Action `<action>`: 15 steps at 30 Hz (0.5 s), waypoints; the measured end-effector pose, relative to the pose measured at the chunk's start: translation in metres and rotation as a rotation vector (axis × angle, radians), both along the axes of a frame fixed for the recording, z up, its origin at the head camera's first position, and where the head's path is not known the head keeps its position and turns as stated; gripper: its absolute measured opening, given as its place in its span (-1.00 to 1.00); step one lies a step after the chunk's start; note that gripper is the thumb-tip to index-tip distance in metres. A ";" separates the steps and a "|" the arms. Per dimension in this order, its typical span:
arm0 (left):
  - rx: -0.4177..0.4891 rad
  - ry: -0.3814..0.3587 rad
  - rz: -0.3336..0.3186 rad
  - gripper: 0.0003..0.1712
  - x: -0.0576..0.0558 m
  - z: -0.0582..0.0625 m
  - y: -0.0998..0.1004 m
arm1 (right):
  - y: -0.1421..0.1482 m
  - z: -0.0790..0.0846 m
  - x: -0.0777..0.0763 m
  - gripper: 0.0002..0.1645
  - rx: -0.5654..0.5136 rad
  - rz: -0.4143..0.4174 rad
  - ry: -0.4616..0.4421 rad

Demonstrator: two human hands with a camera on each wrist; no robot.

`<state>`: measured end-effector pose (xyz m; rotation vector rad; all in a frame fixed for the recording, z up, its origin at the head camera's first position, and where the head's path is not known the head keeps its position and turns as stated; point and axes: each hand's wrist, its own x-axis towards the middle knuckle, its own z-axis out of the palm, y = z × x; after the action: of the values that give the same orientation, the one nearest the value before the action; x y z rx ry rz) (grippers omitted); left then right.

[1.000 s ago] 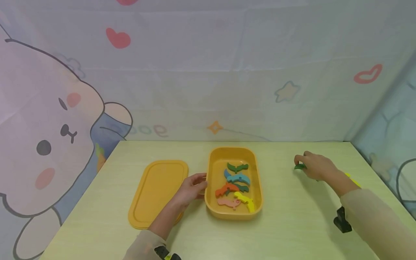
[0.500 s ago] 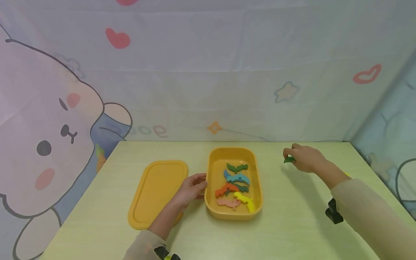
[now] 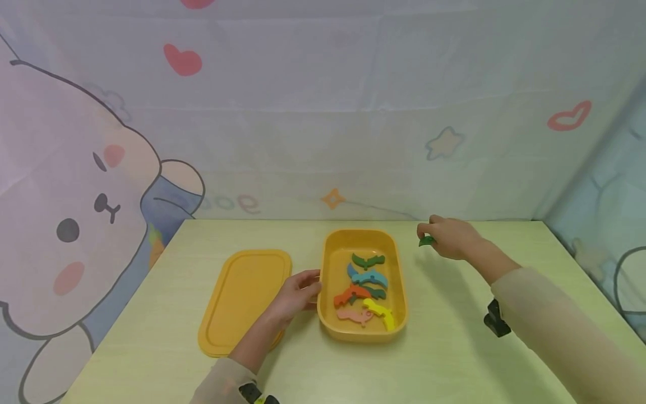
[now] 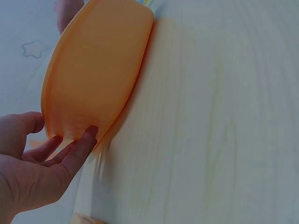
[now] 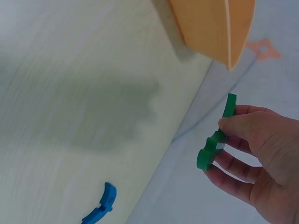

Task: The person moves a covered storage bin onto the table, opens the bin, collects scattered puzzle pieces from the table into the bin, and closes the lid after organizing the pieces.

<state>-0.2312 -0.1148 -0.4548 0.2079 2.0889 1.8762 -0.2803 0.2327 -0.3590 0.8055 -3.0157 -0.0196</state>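
A yellow plastic box [image 3: 362,335] stands mid-table with several animal-shaped toy pieces inside: a green one [image 3: 368,261], a light blue one [image 3: 372,278], an orange one [image 3: 350,294], a pink one [image 3: 355,315] and a yellow one [image 3: 379,312], some overlapping. My left hand [image 3: 298,292] rests its fingertips against the box's left wall, thumb at the rim in the left wrist view. To the right of the box, above the table, my right hand [image 3: 451,237] pinches a green toy piece [image 5: 217,142] between thumb and fingers. That piece is wavy and thick-edged.
The box's yellow lid [image 3: 247,297] lies flat at the left, partly under my left forearm. A blue toy piece [image 5: 100,205] lies on the table in the right wrist view. A printed cloth [image 3: 313,112] hangs behind the table's back edge.
My right hand has moved left and slightly away from me, towards the box, with the green toy piece. The left hand and the box have stayed in place.
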 end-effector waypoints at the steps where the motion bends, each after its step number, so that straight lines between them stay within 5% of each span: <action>1: 0.000 -0.002 0.001 -0.48 0.000 0.000 0.000 | -0.003 0.001 -0.001 -0.82 0.005 0.002 0.002; 15: 0.014 -0.003 0.012 -0.50 -0.005 -0.003 0.001 | -0.035 0.000 -0.015 -0.82 0.022 0.056 0.028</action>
<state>-0.2360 -0.1136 -0.4578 0.1962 2.0795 1.8971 -0.2949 0.1975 -0.3594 0.8830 -2.9707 -0.0621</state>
